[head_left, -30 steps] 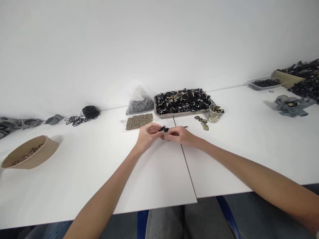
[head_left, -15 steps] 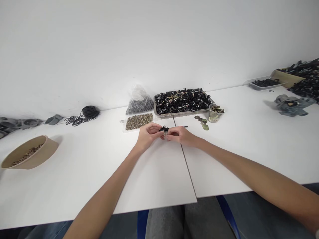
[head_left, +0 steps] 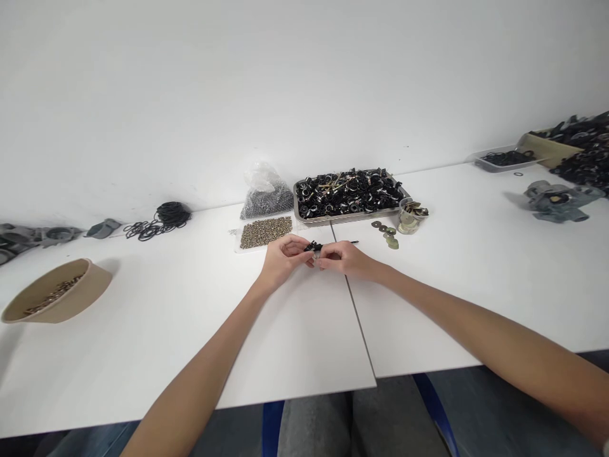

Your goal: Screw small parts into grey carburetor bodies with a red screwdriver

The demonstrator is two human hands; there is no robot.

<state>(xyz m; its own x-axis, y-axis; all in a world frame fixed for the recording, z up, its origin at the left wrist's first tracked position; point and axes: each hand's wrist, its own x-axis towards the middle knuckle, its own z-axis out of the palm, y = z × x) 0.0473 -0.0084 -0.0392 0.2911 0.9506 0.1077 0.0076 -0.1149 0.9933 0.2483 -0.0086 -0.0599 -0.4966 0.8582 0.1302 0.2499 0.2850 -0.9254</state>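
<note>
My left hand and my right hand meet over the middle of the white table, fingertips pinched together on a small black part with a light metal piece at its underside. Just behind the hands lies a flat pile of small brass-coloured pieces. A metal tray heaped with black parts stands a little farther back. What the fingers cover of the small part is hidden.
A clear bag of dark beads leans by the wall. A small cup of metal pieces and loose washers sit right of the tray. A tan bowl is at far left, black rings behind, grey castings at right.
</note>
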